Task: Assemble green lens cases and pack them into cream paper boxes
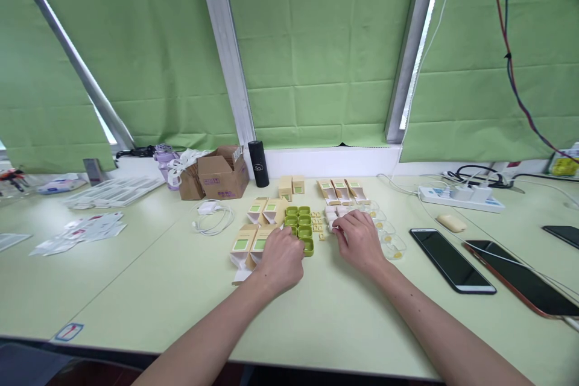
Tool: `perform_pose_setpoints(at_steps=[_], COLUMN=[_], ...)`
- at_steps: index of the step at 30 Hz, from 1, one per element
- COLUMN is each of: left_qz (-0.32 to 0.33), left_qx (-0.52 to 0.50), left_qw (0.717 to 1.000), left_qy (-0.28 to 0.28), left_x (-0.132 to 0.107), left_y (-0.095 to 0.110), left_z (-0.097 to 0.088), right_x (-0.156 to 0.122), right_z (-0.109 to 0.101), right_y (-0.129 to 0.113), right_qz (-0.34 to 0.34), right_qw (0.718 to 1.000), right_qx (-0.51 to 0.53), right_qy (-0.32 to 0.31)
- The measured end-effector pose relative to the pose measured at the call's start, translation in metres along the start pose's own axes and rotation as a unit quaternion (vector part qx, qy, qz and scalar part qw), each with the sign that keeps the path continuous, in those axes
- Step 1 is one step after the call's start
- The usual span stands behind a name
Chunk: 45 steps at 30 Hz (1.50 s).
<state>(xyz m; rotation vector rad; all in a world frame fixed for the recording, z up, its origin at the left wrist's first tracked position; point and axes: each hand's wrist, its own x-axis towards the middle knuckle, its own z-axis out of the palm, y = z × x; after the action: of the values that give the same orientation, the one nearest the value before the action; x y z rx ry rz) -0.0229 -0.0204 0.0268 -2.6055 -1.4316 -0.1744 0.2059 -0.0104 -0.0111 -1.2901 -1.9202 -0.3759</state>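
My left hand [283, 254] is closed, knuckles up, over the lower left of two columns of small green open boxes [304, 232]. Its fingertips are hidden, so I cannot tell what they hold. My right hand [360, 240] has thumb and fingers drawn together at a group of small white cylinders [332, 212]; its fingertips touch one at the near edge. Between the hands lie several tiny yellow pieces [318, 221]. Left of the green boxes stand open cream cartons [242, 245] with green labels. Clear plastic shells [394, 247] with yellow spots lie beside my right hand.
Behind are more open cartons [342, 191], two closed cartons [297, 184], a black cylinder [258, 164] and a cardboard box [221, 176]. A white charger [208, 207] lies left. To the right are phones [452, 260], a power strip [461, 199] and loose cables.
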Motion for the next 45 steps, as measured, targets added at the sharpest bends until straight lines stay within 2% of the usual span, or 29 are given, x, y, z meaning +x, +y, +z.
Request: perform_pose_setpoints(at_steps=[4, 12, 15, 18, 22, 26, 29, 36, 45], left_qz=[-0.003, -0.039, -0.055, -0.062, -0.080, -0.077, -0.090, -0.104, -0.113], left_qx=[-0.027, -0.062, -0.054, -0.043, -0.011, 0.007, 0.013, 0.019, 0.033], left_qw=[0.999, 0.985, 0.981, 0.980, 0.988, 0.994, 0.995, 0.994, 0.992], left_qy=[0.043, 0.153, 0.179, 0.186, 0.133, 0.082, 0.043, -0.002, -0.041], left_x=[-0.001, 0.011, 0.023, 0.047, 0.094, 0.138, 0.163, 0.196, 0.225], left_y=[-0.003, -0.024, -0.034, -0.047, -0.067, -0.088, -0.099, -0.106, -0.110], left_z=[-0.007, -0.023, -0.032, -0.038, -0.035, -0.018, -0.004, 0.021, 0.042], right_x=[0.000, 0.000, 0.000, 0.000, -0.001, -0.003, -0.003, -0.001, -0.002], right_z=[-0.002, -0.004, -0.004, -0.004, -0.003, 0.000, 0.001, -0.003, -0.003], right_y=[0.000, 0.000, -0.001, -0.002, 0.001, 0.006, 0.008, 0.004, 0.002], right_qz=[0.002, 0.006, 0.010, 0.011, 0.012, 0.013, 0.010, -0.012, -0.048], right_qw=[1.000, 1.000, 1.000, 1.000, 1.000, 1.000, 1.000, 1.000, 0.998], right_qx=[0.006, 0.011, 0.009, 0.005, 0.006, 0.001, 0.002, 0.003, 0.031], right_qy=[-0.004, -0.008, -0.010, -0.011, -0.009, -0.010, -0.012, -0.005, -0.010])
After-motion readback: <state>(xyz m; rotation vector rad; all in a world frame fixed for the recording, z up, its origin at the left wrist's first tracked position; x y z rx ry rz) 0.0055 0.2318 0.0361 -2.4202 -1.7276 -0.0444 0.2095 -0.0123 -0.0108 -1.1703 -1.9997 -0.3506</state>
